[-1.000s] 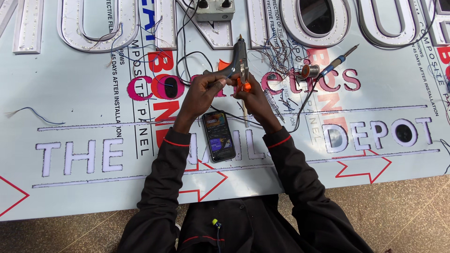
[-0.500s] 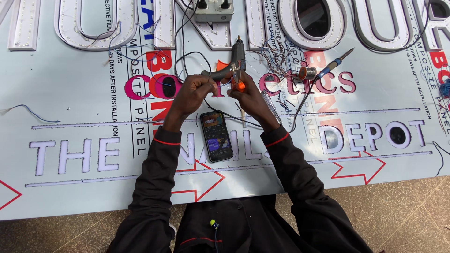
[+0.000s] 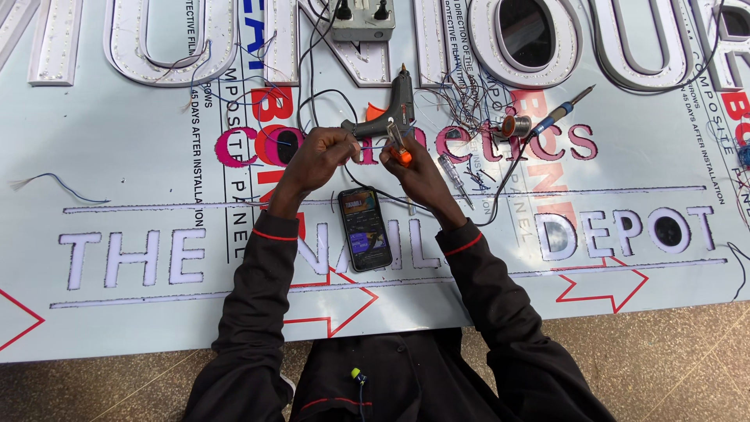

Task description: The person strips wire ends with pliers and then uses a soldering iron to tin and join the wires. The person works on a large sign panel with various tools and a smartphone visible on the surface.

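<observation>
In the upper middle of the frame, the left hand (image 3: 319, 160) pinches a thin dark wire (image 3: 367, 148), and the right hand (image 3: 418, 168) grasps a small orange-handled cutter (image 3: 399, 148). Both hover over the white sign panel (image 3: 141, 164), just above a black phone (image 3: 365, 228) and below a black glue gun (image 3: 388, 113).

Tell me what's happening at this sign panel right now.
A person sits at the edge of a sign panel lying flat. The left hand pinches a thin wire; the right hand holds an orange-handled tool against it. A glue gun, phone and soldering iron lie nearby.
</observation>
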